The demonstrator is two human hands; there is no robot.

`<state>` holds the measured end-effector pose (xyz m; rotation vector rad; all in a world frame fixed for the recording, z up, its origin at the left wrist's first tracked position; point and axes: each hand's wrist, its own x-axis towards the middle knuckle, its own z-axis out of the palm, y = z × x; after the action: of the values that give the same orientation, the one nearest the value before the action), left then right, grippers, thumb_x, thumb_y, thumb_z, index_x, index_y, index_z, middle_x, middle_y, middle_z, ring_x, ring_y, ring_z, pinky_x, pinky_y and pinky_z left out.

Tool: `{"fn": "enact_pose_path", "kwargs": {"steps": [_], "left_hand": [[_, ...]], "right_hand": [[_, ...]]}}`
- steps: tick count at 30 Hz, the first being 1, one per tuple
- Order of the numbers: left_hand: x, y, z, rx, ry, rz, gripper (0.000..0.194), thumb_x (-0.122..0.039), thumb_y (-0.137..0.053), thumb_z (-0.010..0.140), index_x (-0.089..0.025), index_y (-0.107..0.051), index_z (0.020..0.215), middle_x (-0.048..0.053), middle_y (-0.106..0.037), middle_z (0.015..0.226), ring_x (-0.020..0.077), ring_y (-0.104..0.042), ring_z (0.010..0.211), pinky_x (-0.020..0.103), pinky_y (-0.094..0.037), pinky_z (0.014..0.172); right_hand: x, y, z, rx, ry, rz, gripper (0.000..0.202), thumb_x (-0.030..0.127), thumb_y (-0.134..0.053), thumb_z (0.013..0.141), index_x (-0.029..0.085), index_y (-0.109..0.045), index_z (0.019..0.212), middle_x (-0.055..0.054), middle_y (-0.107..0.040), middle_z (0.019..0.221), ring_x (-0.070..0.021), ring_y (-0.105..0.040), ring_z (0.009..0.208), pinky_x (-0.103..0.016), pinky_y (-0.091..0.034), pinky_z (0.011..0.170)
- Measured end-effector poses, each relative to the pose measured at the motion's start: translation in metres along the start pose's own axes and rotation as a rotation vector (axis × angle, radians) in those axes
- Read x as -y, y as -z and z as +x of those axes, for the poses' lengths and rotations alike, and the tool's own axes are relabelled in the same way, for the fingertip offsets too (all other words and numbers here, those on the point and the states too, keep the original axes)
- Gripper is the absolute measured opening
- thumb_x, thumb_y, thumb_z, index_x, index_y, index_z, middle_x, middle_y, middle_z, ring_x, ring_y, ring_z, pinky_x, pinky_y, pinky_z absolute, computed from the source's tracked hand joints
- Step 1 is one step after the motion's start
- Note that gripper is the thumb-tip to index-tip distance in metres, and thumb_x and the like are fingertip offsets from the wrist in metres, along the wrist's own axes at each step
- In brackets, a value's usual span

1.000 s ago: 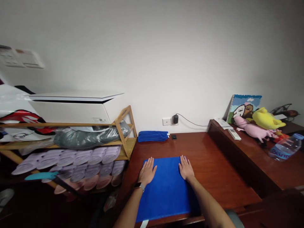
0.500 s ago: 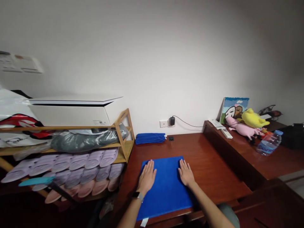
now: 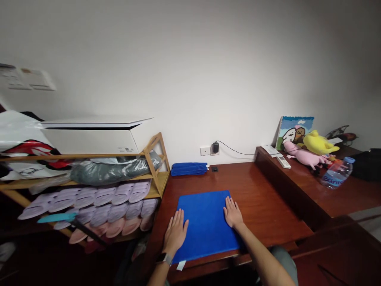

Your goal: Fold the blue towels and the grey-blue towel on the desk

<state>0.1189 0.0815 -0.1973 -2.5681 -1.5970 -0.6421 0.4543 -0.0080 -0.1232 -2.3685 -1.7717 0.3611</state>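
A blue cloth (image 3: 206, 222) lies flat on the reddish-brown wooden table (image 3: 264, 206), with a white tag (image 3: 181, 265) hanging at its near left corner. My left hand (image 3: 176, 232), a watch on its wrist, rests open along the cloth's left edge, fingers pointing away from me. On the opposite side my right hand (image 3: 232, 213) lies open over the right edge near the far corner. Neither hand grips anything. Against the wall at the table's back sits a folded blue cloth (image 3: 189, 169).
Left of the table stands a wooden rack (image 3: 162, 182) with slippers (image 3: 116, 194), a wrapped grey bundle (image 3: 104, 171) and a white box (image 3: 92, 141). On the raised right surface are a water bottle (image 3: 337, 174), plush toys (image 3: 320, 143) and a remote (image 3: 283, 162). A charger (image 3: 216, 147) sits in the wall socket.
My left hand has slid toward me and slightly left along the cloth's edge. My right hand stays by the right edge. The view has shifted slightly.
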Motion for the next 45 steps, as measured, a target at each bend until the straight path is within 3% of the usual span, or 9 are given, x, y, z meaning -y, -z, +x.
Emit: {"fn": "enact_pose_path", "kwargs": {"steps": [6, 13, 16, 21, 24, 27, 34, 39, 45], "left_hand": [[0.008, 0.007, -0.010, -0.045, 0.038, 0.006, 0.071, -0.051, -0.026, 0.111, -0.014, -0.048, 0.168, 0.015, -0.056, 0.169, 0.0322, -0.051, 0.158, 0.053, -0.042, 0.131], [0.000, 0.017, -0.003, -0.058, 0.005, 0.003, 0.073, -0.051, -0.028, 0.110, -0.010, -0.048, 0.167, 0.019, -0.055, 0.169, 0.0359, -0.051, 0.158, 0.057, -0.041, 0.132], [-0.035, 0.020, 0.000, -0.084, -0.093, -0.023, 0.067, -0.045, -0.030, 0.112, -0.015, -0.043, 0.170, 0.015, -0.052, 0.172, 0.0329, -0.045, 0.162, 0.057, -0.037, 0.135], [-0.134, 0.005, 0.018, 0.077, -0.240, -0.074, 0.063, -0.042, -0.031, 0.113, -0.017, -0.046, 0.169, 0.012, -0.048, 0.174, 0.0284, -0.044, 0.163, 0.051, -0.040, 0.134], [-0.160, -0.005, 0.031, 0.127, -0.253, -0.083, 0.061, -0.041, -0.034, 0.112, -0.016, -0.052, 0.165, 0.014, -0.052, 0.171, 0.0295, -0.049, 0.160, 0.052, -0.043, 0.132], [-0.133, -0.006, 0.033, 0.137, -0.236, -0.081, 0.062, -0.042, -0.033, 0.112, -0.018, -0.052, 0.166, 0.014, -0.053, 0.171, 0.0304, -0.049, 0.160, 0.054, -0.042, 0.132], [0.001, 0.017, -0.017, 0.081, -0.003, 0.055, 0.067, -0.046, -0.031, 0.111, -0.015, -0.044, 0.169, 0.015, -0.048, 0.174, 0.0310, -0.045, 0.163, 0.055, -0.039, 0.133], [0.010, 0.027, -0.028, 0.089, 0.012, 0.069, 0.067, -0.042, -0.031, 0.111, -0.012, -0.043, 0.169, 0.017, -0.047, 0.174, 0.0292, -0.046, 0.162, 0.054, -0.037, 0.134], [0.000, 0.036, -0.021, -0.037, -0.060, 0.024, 0.069, -0.046, -0.033, 0.111, -0.013, -0.037, 0.172, 0.016, -0.048, 0.174, 0.0304, -0.047, 0.162, 0.055, -0.039, 0.133]], "right_hand": [[0.004, 0.008, -0.012, -0.005, 0.010, -0.025, 0.069, 0.037, -0.021, 0.113, 0.010, -0.024, 0.177, -0.009, -0.020, 0.183, -0.0240, -0.017, 0.172, -0.046, -0.012, 0.140], [-0.003, -0.024, -0.046, -0.077, 0.056, -0.010, 0.070, 0.041, -0.019, 0.114, 0.010, -0.029, 0.176, -0.008, -0.024, 0.182, -0.0236, -0.022, 0.171, -0.043, -0.019, 0.140], [-0.003, -0.031, -0.046, -0.109, 0.060, -0.015, 0.069, 0.040, -0.022, 0.114, 0.010, -0.031, 0.175, -0.008, -0.026, 0.181, -0.0244, -0.024, 0.170, -0.043, -0.021, 0.139], [-0.001, -0.028, -0.043, -0.135, 0.060, -0.013, 0.068, 0.037, -0.024, 0.113, 0.010, -0.033, 0.174, -0.009, -0.028, 0.180, -0.0255, -0.028, 0.169, -0.045, -0.025, 0.138], [-0.001, -0.025, -0.044, -0.117, 0.058, -0.019, 0.068, 0.036, -0.025, 0.113, 0.010, -0.032, 0.175, -0.009, -0.026, 0.180, -0.0252, -0.026, 0.170, -0.045, -0.024, 0.139], [-0.003, -0.022, -0.044, -0.110, 0.065, -0.015, 0.067, 0.037, -0.025, 0.113, 0.012, -0.031, 0.175, -0.008, -0.026, 0.180, -0.0251, -0.025, 0.170, -0.046, -0.021, 0.139], [0.000, -0.005, -0.039, -0.048, 0.057, -0.007, 0.068, 0.037, -0.024, 0.113, 0.011, -0.028, 0.175, -0.007, -0.023, 0.181, -0.0249, -0.023, 0.171, -0.048, -0.020, 0.140], [0.001, -0.005, -0.053, -0.053, 0.045, -0.018, 0.068, 0.041, -0.023, 0.114, 0.013, -0.029, 0.175, -0.006, -0.025, 0.181, -0.0239, -0.022, 0.171, -0.046, -0.017, 0.140], [-0.015, -0.048, -0.090, -0.174, 0.068, -0.006, 0.069, 0.048, -0.017, 0.116, 0.017, -0.033, 0.175, -0.005, -0.030, 0.180, -0.0249, -0.028, 0.169, -0.046, -0.025, 0.138]]}}
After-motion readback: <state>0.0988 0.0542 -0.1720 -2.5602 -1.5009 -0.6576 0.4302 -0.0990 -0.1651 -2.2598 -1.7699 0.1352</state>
